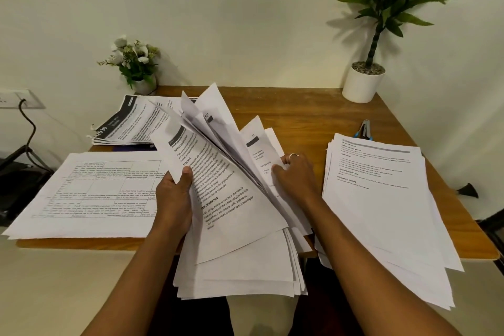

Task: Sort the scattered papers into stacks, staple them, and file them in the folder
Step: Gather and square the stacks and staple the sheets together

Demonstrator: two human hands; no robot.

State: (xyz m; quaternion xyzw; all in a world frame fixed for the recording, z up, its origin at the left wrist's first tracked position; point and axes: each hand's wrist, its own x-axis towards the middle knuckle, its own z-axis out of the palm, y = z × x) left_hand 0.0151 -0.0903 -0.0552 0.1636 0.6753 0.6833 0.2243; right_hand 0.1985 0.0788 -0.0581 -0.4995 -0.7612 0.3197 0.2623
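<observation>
Pale cream wall backs a warm brown wooden desk (313, 117) whose near edge cuts across the lower view. Over that edge a thick fanned bundle of white printed sheets (231, 199) is held up, its lower end hanging in front of the desk. The front sheet tilts left and carries bold headings.

The left hand (174, 199) grips the bundle's left edge, with the thumb pressed on the front sheet and the fingers hidden behind. The right hand (294, 174) curls round the rear sheets on the bundle's right side, pinching them. A silver ring (294, 155) shows on one finger.

Just left of the bundle, a broad low stack of white pages with ruled tables (95, 194) lies flat on the desk. Beyond it, behind and left of the bundle, sits a stack of pages with black header bands (131, 123). A dark purple edge (131, 148) peeks out under this stack; what it is I cannot tell.

Right of the bundle lies a loose white stack with a grey header bar (381, 199), its near sheets overhanging the desk. Behind that stack lies a small blue and silver stapler (364, 129).

Farther back and right of the bundle stands a tall green leafy plant in a white round pot (360, 84). Back and left of the bundle sits a small pot of white flowers (136, 63).
</observation>
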